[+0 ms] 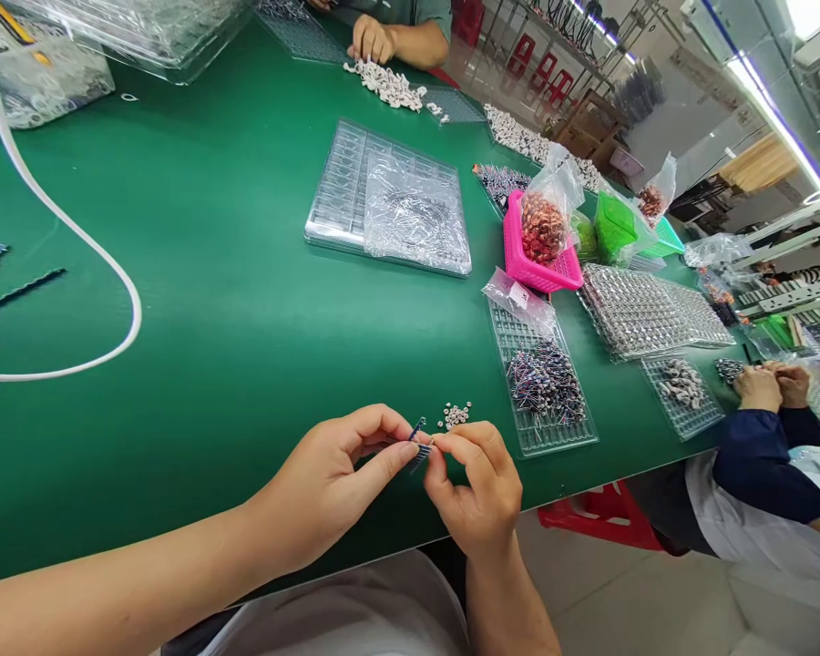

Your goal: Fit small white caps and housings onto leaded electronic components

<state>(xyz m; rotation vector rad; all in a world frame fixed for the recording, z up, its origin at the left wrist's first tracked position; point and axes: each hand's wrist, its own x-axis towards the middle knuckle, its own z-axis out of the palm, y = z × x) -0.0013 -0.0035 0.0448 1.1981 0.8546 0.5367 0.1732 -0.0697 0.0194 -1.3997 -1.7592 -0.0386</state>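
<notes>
Close to the table's front edge, my left hand [342, 469] pinches a small dark blue strip-like part [420, 448] with fine comb-like teeth or wires between thumb and fingers. At the strip's right end, my right hand [478, 483] has its thumb and index finger closed on something tiny, too small to name. The fingertips of both hands nearly meet. Just beyond them lies a little pile of small whitish ring-like pieces [455, 416] on the green table [246, 319]. To the right, a clear plastic tray [529, 442] carries a heap of dark parts with thin leads [547, 383].
Stacked clear trays [342, 173] with a plastic bag [416, 210] stand ahead. Right of them is a pink basket [539, 269] with bagged copper-coloured parts. A white cable [133, 310] curves at left. Co-workers' hands are at the far side [373, 41] and at right [765, 387].
</notes>
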